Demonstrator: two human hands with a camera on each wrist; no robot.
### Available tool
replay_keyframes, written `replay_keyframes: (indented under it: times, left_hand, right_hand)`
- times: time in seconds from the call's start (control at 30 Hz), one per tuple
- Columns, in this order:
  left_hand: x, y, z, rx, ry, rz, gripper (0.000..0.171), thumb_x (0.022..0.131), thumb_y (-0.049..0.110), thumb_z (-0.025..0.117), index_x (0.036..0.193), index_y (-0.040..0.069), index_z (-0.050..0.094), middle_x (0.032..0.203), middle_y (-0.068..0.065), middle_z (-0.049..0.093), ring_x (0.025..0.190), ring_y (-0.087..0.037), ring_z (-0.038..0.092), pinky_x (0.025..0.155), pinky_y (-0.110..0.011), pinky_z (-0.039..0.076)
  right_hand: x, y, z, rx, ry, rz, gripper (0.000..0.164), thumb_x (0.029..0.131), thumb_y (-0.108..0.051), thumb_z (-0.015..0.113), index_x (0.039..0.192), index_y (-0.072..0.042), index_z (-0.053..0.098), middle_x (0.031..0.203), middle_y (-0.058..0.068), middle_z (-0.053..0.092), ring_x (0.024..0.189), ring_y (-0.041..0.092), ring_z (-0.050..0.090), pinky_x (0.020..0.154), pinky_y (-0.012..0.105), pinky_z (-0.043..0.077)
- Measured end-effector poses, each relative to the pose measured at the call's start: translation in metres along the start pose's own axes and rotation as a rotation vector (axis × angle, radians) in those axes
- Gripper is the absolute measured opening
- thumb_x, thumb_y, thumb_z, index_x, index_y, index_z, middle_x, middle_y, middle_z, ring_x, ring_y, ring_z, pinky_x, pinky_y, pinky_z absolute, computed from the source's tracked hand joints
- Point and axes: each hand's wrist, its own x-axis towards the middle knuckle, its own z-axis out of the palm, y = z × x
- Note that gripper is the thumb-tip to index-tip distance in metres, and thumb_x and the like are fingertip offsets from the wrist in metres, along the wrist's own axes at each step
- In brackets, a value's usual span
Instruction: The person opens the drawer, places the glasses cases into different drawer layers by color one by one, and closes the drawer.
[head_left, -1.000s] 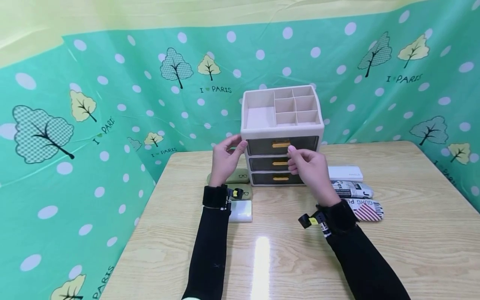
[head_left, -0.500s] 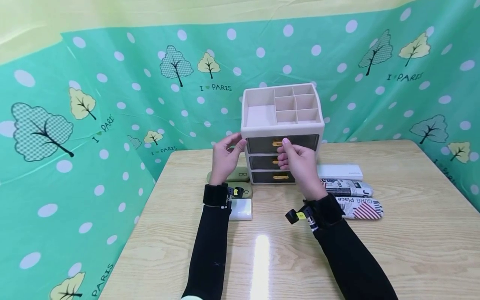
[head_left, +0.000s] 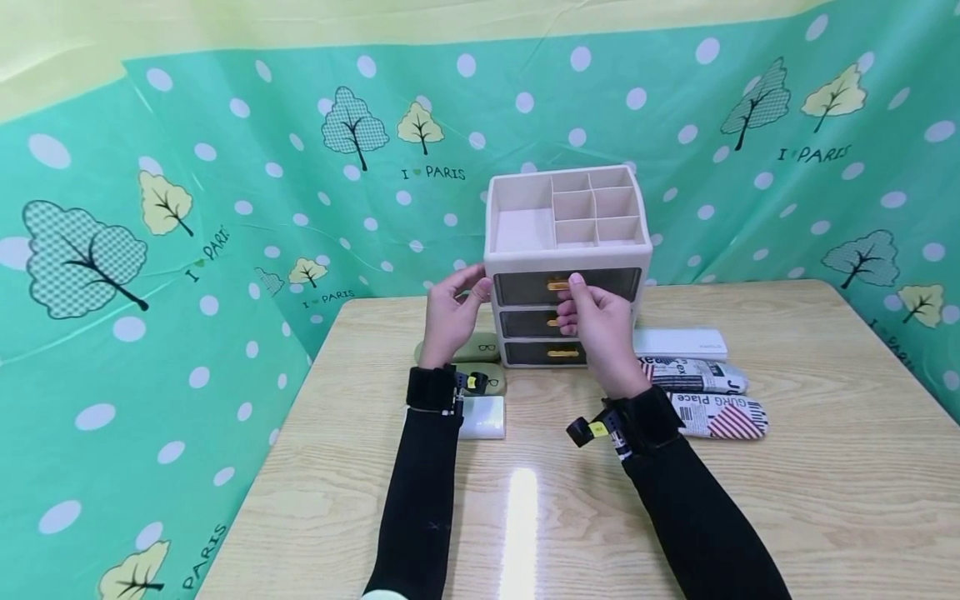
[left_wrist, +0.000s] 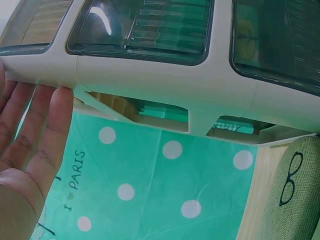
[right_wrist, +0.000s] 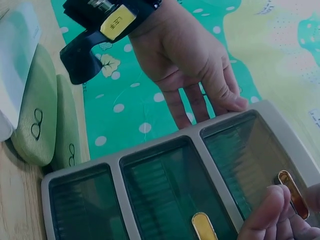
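A white desktop drawer organizer (head_left: 567, 260) with several dark see-through drawers stands at the back of the table. My left hand (head_left: 453, 312) rests straight fingers (left_wrist: 57, 117) against its left side, near the top drawer. At the front, my right hand (head_left: 606, 333) is at the gold handle (right_wrist: 294, 196) of the top drawer (head_left: 517, 288). In the right wrist view the handle lies between its thumb and curled fingers (right_wrist: 270, 212), pinched there. All the drawers look closed.
Left of the organizer lie two green glasses cases (head_left: 480, 346) and a white case (head_left: 483, 418). On the right are a white box (head_left: 682, 342) and two printed cases (head_left: 731, 418), (head_left: 705, 377) partly behind my right arm. A patterned curtain (head_left: 420, 225) hangs behind.
My right hand has moved left and slightly up from beside the drawer handles onto the top one. My left hand has stayed at the organizer's side.
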Motion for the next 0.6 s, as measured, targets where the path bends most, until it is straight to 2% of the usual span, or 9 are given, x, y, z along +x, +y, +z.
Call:
replay_keyframes:
  times: [0.2, 0.37, 0.57, 0.6]
  left_hand:
    - [0.0009, -0.0039, 0.0003, -0.014, 0.005, 0.008, 0.038, 0.098, 0.02, 0.068, 0.13, -0.001, 0.067, 0.123, -0.017, 0.071, 0.106, -0.028, 0.07, 0.085, -0.035, 0.064]
    - [0.0007, -0.0012, 0.0009, -0.019, 0.019, -0.023, 0.037, 0.098, 0.017, 0.068, 0.129, -0.002, 0.066, 0.124, -0.019, 0.07, 0.107, -0.03, 0.07, 0.086, -0.034, 0.063]
    - [0.0012, -0.0002, 0.0005, -0.007, 0.012, -0.025, 0.038, 0.098, 0.022, 0.068, 0.128, -0.001, 0.068, 0.122, -0.017, 0.071, 0.107, -0.028, 0.069, 0.086, -0.033, 0.063]
    - [0.0007, 0.0045, 0.0005, -0.001, 0.01, -0.029, 0.037, 0.099, 0.021, 0.067, 0.128, -0.002, 0.068, 0.122, -0.018, 0.071, 0.107, -0.028, 0.069, 0.087, -0.032, 0.063]
  right_hand:
    - [0.0015, -0.0004, 0.0036, 0.044, 0.026, -0.005, 0.055, 0.104, -0.041, 0.059, 0.112, 0.013, 0.067, 0.082, 0.005, 0.065, 0.067, 0.012, 0.063, 0.061, 0.02, 0.059]
    - [0.0015, -0.0014, 0.0046, 0.026, 0.037, 0.001, 0.052, 0.104, -0.039, 0.06, 0.109, 0.012, 0.069, 0.082, 0.005, 0.065, 0.067, 0.012, 0.063, 0.06, 0.019, 0.058]
    - [0.0012, -0.0014, 0.0034, -0.015, 0.036, 0.003, 0.053, 0.104, -0.042, 0.06, 0.109, 0.01, 0.069, 0.084, 0.005, 0.066, 0.069, 0.012, 0.063, 0.062, 0.02, 0.059]
    - [0.0015, -0.0014, 0.0035, -0.021, 0.036, 0.0, 0.053, 0.104, -0.042, 0.06, 0.108, 0.01, 0.07, 0.084, 0.004, 0.066, 0.069, 0.013, 0.063, 0.062, 0.02, 0.059]
